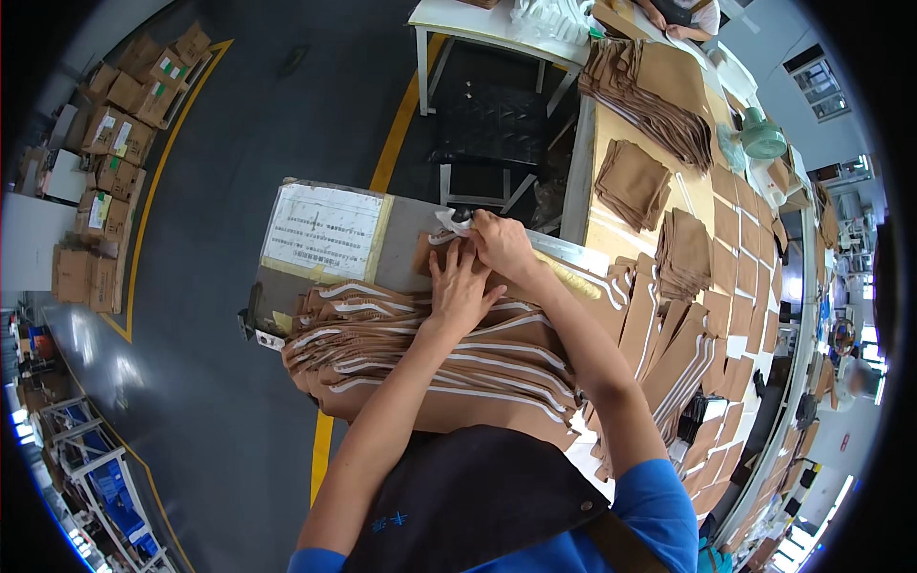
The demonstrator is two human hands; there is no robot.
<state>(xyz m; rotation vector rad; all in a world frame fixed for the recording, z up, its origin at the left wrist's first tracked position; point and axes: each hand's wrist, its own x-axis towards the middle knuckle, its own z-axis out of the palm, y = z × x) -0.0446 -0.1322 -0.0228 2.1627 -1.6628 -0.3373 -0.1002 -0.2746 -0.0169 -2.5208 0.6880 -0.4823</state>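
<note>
My left hand (458, 291) lies with its fingers spread on a small brown sheet piece (424, 254) near the far edge of the grey workbench (396, 234). Close beside it, my right hand (503, 246) is closed, its fingers curled down at that piece's edge. What the right fingers grip is hidden. Just past them sits a small black knob-like part (462, 215) with crumpled white material (449, 225) around it. Below my hands, overlapping brown panels with white edge strips (497, 372) lie in a wide fanned pile across the bench.
A paper sheet (323, 229) is taped to the bench's left. To the right, a long table carries stacked brown pieces (633, 183) and a green fan (762, 138). Another person's hands (669, 27) show at the far right table. Cardboard boxes (119, 181) stand across the floor at left.
</note>
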